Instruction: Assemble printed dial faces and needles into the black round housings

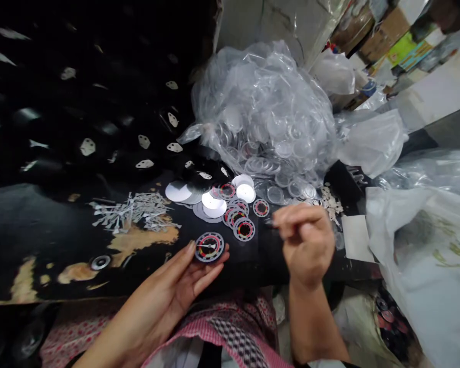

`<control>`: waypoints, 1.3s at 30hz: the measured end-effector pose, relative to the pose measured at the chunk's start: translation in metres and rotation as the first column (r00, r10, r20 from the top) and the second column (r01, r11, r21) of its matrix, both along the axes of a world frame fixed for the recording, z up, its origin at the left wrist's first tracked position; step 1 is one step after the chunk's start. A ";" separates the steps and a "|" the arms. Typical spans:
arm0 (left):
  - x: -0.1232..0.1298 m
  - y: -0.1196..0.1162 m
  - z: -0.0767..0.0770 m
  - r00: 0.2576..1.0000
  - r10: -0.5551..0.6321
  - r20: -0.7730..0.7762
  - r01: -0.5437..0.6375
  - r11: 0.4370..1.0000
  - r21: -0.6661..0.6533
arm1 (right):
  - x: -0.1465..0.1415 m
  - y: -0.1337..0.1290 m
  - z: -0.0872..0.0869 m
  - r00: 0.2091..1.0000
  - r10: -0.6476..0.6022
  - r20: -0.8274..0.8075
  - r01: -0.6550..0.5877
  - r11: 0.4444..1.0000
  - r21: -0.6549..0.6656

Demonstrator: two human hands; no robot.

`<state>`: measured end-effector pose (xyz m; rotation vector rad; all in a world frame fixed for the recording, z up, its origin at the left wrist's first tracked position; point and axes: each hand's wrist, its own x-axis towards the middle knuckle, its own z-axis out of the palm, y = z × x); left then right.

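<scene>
A round gauge with a black, red and grey dial and a white needle rests in my left hand, held between thumb and fingers. My right hand is raised over the bench at the right, its fingers pinched together; a small, blurred thing shows at the fingertips. Between and beyond the hands lie several printed dials, with white discs beside them. A heap of small grey needles is spread to the left of the discs.
A large clear bag of transparent round covers stands behind the dials. Black parts with pale metal plates fill the back left. Small pale pieces, a white card and a plastic bag are at the right.
</scene>
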<state>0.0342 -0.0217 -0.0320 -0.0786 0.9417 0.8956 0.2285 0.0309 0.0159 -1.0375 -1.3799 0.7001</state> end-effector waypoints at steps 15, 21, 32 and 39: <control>-0.004 0.004 0.016 0.953 0.135 -0.270 -0.061 0.962 0.265 | -0.004 -0.018 0.018 0.731 0.095 0.676 -0.082 0.995 -0.050; -0.013 -0.001 0.008 0.941 0.085 -0.326 0.015 0.956 0.295 | -0.060 -0.006 0.000 0.418 0.281 0.864 -0.279 0.945 -0.172; -0.006 -0.004 0.000 0.936 0.099 -0.337 -0.024 0.975 0.219 | -0.064 -0.003 0.011 0.549 0.475 0.688 -0.189 0.872 -0.452; -0.005 -0.001 -0.004 0.967 0.092 -0.238 -0.027 0.964 0.263 | 0.018 0.036 -0.010 0.709 0.030 0.704 0.319 0.878 -0.358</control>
